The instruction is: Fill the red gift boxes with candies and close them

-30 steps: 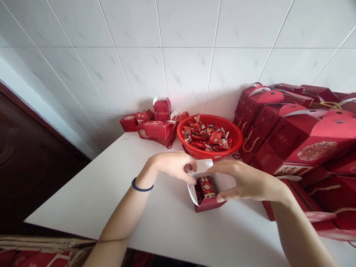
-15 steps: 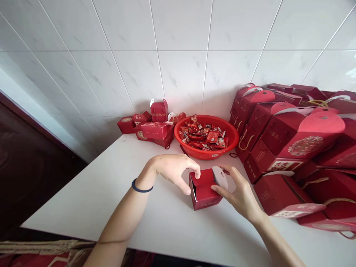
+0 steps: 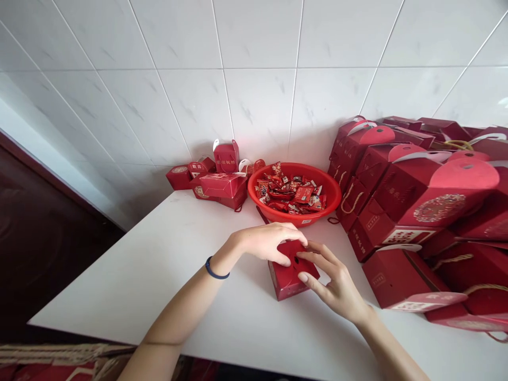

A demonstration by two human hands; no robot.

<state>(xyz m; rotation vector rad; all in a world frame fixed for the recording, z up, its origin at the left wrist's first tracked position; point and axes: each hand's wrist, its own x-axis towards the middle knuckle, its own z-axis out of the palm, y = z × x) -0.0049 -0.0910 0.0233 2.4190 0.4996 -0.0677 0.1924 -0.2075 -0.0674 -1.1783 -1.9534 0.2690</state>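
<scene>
Far left I have a dark door (image 3: 47, 227), with a beige woven strap (image 3: 59, 350) low in the corner. The white table (image 3: 130, 286) stands against a wall of pale tiles (image 3: 257, 39). At its back left edge I see a few small red boxes (image 3: 222, 185): one lies across the front, and an upright box (image 3: 226, 157) with raised tabs stands behind it.

Left hand (image 3: 273, 242), dark blue band (image 3: 216, 269) on the wrist: comes over the carton from the left, thumb above the top, fingers arched over the far part. Left grip apart; I can't tell how hard it presses.

The red carton (image 3: 289, 278) sits flat on the table between my two hands, top panels folded down, dark slot near the middle. Just beyond it is a round red basin (image 3: 283, 216) heaped with red packets (image 3: 293, 191).

Right hand (image 3: 337, 283): at the carton's right side, fingertips over the top near the slot, thumb toward the near right edge. Right grip also apart, nothing pinched.

Right end: big pile of red gift boxes (image 3: 408, 190), some with rope handles (image 3: 452, 260). Nearest me, one box (image 3: 400, 278) shows a pale raised flap.
</scene>
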